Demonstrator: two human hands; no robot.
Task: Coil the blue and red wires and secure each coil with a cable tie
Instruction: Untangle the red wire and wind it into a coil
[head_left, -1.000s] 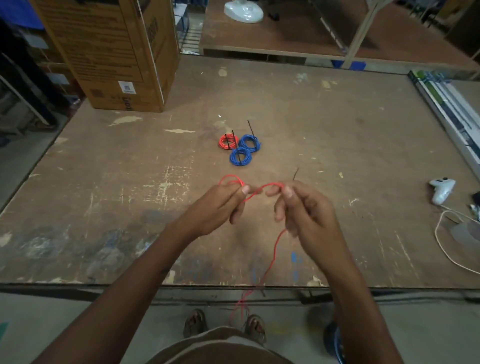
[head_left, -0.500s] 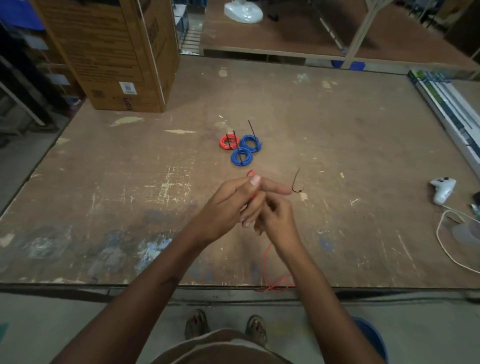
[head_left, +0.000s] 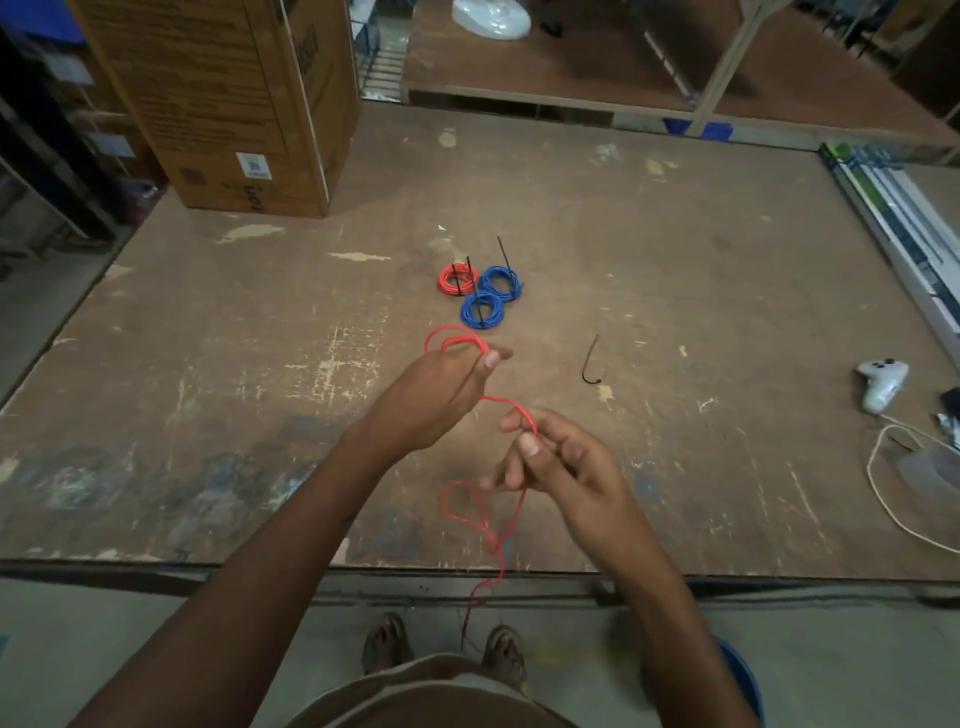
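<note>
Left hand (head_left: 441, 395) pinches small red coil (head_left: 452, 340); right hand (head_left: 558, 460) pinches red wire (head_left: 511, 405) just nearer body, slack trailing down over table edge (head_left: 156, 564) (next wrap likely feeds from right).

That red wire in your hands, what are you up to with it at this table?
A person is winding a loose red wire into a coil. The left hand grips the loops made so far, while the right hand pinches the strand and feeds it; the rest trails off the table edge toward the floor. Three finished coils, one red and two blue, already lie tied farther back. A spare black cable tie waits nearby.
</note>
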